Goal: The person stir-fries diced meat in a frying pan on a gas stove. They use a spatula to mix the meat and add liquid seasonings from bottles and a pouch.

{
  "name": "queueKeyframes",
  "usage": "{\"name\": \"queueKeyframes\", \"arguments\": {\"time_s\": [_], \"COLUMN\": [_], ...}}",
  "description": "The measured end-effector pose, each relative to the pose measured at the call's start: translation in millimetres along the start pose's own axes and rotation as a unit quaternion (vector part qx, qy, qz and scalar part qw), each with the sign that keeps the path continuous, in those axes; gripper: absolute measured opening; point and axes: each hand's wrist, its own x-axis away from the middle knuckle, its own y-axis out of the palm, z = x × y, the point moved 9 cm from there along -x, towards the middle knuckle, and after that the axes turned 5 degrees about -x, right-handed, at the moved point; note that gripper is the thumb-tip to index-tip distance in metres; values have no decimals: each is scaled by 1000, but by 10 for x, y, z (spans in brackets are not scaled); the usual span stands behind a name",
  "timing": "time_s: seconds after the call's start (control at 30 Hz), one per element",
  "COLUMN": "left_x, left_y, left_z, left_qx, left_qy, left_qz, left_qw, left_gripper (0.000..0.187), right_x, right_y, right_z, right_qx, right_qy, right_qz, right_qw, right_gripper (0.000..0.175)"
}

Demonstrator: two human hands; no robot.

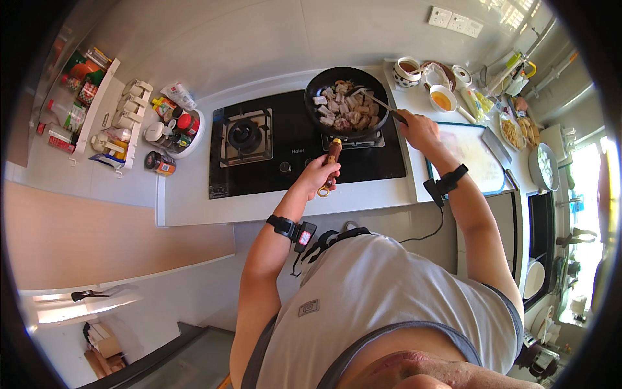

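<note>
My left hand (318,176) grips the brown wooden handle (332,158) of a black wok (311,109), which stands over the right burner of a black glass gas hob (291,180). Pieces of pale, partly browned meat (357,113) lie in the wok. My right hand (419,130) holds a metal spatula (381,102) by its dark handle; the blade is among the meat near the wok's far side. The left burner (244,135) has nothing on it.
Right of the hob lie a cutting board (469,160) and a cleaver (496,145). Behind them stand a bowl of orange-yellow liquid (442,98) and a patterned pot (406,73). A plate of cut food (511,131) is farther right. Seasoning jars (187,124) fill a white tray on the left.
</note>
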Motion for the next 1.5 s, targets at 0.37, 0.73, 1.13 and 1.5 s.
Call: {"name": "queueKeyframes", "arguments": {"time_s": [0.37, 0.73, 1.13, 1.5], "left_x": [-22, -19, -26, -15], "left_y": [8, 8, 4, 17], "left_z": [7, 13, -7, -3], "left_qx": [5, 8, 19, 14], "left_qy": [10, 16, 14, 8], "left_qz": [-10, -9, -12, -10], "left_qw": [1000, 1000, 1000, 1000], "left_gripper": [18, 23, 27, 19], "right_x": [353, 335, 406, 476], "right_y": [-438, -673, -861, -543], "right_z": [-89, -252, -479, -528], "right_qx": [20, 65, 52, 73], "right_qy": [-67, -106, -149, -130], "right_qz": [-67, -85, -47, -88], "right_qw": [995, 989, 986, 985], "right_gripper": [26, 24, 24, 34]}}
